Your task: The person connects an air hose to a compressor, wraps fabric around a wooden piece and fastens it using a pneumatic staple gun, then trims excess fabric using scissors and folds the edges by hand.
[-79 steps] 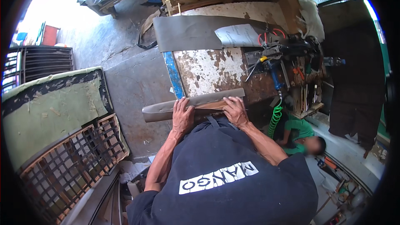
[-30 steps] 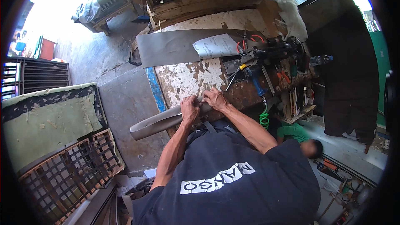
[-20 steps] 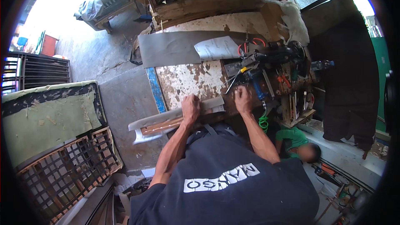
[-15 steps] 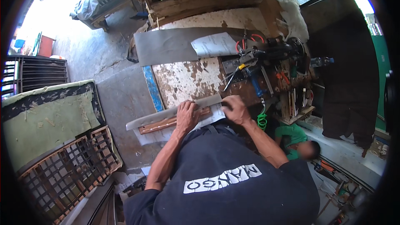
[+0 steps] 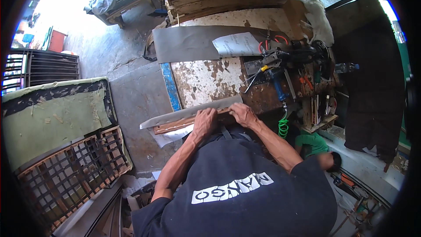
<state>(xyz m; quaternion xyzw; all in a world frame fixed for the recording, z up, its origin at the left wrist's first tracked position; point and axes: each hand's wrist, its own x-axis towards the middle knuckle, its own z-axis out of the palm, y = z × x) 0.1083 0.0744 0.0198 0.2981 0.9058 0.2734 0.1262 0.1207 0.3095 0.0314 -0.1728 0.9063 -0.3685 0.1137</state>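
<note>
A narrow wooden strip (image 5: 175, 125) lies across a grey covering sheet (image 5: 188, 111) with a pale underside, at the table's near edge. The sheet's far side stands along the strip, and a pale flap (image 5: 169, 138) hangs out on the near side. My left hand (image 5: 205, 123) is closed over the strip near its middle, with fingertips against the sheet. Close by on the right, my right hand (image 5: 244, 115) pinches the sheet at the strip's right end. My palms hide part of the strip and its near edge.
A blue-handled air tool (image 5: 277, 87) with a green coiled hose (image 5: 283, 128) lies right of my hands. Behind it stands a black sewing machine (image 5: 302, 52). A larger grey sheet (image 5: 186, 44) covers the table's far side. A person in green (image 5: 313, 144) is low at right.
My right hand has moved left along the sheet, closer to my left hand, and its fingers now bend over the edge. The whole view has shifted slightly.
</note>
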